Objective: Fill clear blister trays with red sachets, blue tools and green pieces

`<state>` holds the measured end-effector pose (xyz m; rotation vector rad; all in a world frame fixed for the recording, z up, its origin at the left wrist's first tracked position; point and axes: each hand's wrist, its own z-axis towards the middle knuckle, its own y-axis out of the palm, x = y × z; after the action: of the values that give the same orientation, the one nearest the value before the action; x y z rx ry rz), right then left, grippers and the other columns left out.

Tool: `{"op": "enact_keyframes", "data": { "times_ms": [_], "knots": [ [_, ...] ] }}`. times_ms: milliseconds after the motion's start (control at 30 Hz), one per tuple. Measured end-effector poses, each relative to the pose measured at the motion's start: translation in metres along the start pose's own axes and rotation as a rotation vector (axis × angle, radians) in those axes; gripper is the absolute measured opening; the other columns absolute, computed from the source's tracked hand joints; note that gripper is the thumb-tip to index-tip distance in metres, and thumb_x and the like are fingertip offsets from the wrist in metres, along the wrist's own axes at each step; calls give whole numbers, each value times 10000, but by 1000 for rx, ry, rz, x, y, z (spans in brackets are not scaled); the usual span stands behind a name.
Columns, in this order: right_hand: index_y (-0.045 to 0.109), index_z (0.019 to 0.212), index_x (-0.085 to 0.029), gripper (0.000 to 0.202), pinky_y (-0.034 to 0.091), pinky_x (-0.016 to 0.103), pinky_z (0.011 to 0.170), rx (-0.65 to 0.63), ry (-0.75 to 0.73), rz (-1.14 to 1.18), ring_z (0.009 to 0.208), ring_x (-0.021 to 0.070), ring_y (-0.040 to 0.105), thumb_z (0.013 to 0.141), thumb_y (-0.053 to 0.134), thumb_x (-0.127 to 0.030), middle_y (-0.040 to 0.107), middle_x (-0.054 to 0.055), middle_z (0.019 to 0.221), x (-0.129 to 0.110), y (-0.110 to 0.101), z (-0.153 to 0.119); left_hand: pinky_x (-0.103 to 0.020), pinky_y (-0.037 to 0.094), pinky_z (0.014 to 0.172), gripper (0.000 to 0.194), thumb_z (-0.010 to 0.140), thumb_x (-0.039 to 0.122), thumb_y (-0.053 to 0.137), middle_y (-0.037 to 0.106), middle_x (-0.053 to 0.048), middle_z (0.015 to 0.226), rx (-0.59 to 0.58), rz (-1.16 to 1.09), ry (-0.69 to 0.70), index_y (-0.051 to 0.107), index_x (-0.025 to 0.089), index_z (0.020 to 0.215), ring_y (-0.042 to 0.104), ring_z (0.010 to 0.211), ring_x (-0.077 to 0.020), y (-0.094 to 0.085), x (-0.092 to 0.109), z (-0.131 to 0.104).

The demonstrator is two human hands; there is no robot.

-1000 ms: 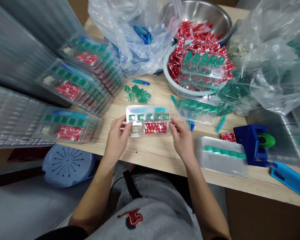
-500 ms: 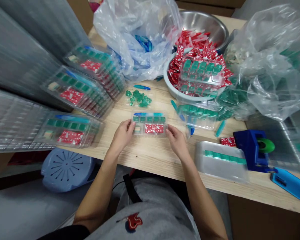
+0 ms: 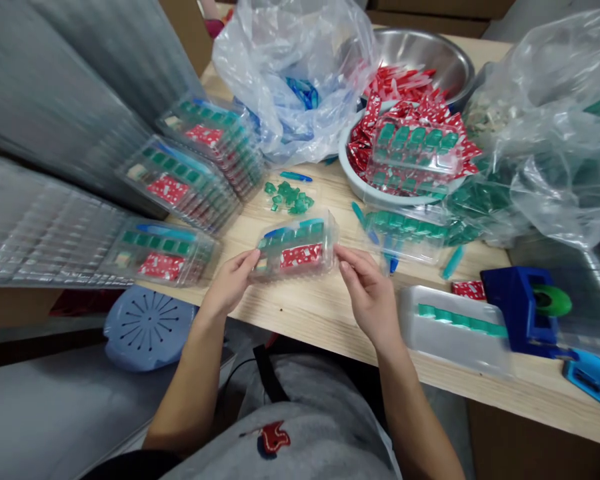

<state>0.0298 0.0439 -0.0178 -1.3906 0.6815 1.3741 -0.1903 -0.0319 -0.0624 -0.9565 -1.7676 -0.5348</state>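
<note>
A clear plastic blister tray (image 3: 301, 256) is tilted over the wooden table, its right end raised. In it are a blue pen-like piece, a row of green cubes, a red patterned packet and a small pale block. My left hand (image 3: 233, 280) pinches the tray's left end between thumb and fingers. At the opposite end, my right hand (image 3: 367, 287) is closed, its fingertips at the tray's right edge. Loose green pieces (image 3: 291, 198) and a blue pen-like piece (image 3: 296, 177) lie just beyond the tray.
Stacks of filled trays (image 3: 163, 265) stand at left beside tall stacks of clear plastic. Behind are a plastic bag (image 3: 290, 143), a steel bowl (image 3: 460, 57) and a white bowl (image 3: 347, 163) of red packets. A blue tape dispenser (image 3: 510, 307) sits at right, near a grey tray (image 3: 460, 350).
The tray has gone from lying level to tilted, its right end up. My left hand has moved lower with it, and my right hand has turned. The view has shifted slightly.
</note>
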Motion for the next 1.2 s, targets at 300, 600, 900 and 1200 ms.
{"op": "enact_keyframes", "data": {
  "times_ms": [300,600,900,1200],
  "knots": [
    [689,1182,-279,291,512,388,1033,55,-93,191,1154,188,619,907,593,-274,678,51,1189,-14,13,-8,-310,566,754,413,619,557,763,745,-37,795,-126,-66,-9,716,176,771,689,796,-195,-6,17,-8],
    [522,1362,-386,489,443,389,1129,56,-120,531,1287,171,541,899,640,-281,474,28,1405,-31,18,-27,-385,575,833,392,592,528,804,751,-61,827,-211,-61,1,698,198,776,697,945,-270,-2,24,-14],
    [451,1412,-363,506,453,405,1113,2,-85,564,1322,197,523,934,573,-253,410,57,1512,-27,20,-33,-367,575,820,429,579,585,791,750,-52,804,-108,-13,50,700,201,746,700,890,-252,-4,26,-14],
    [628,1259,-237,503,545,446,978,50,313,124,1128,250,652,858,595,-540,621,115,1299,22,2,-39,-407,431,1077,374,745,456,691,733,-88,1144,34,55,123,743,163,971,629,1158,-265,9,-2,-17]
  ]
}}
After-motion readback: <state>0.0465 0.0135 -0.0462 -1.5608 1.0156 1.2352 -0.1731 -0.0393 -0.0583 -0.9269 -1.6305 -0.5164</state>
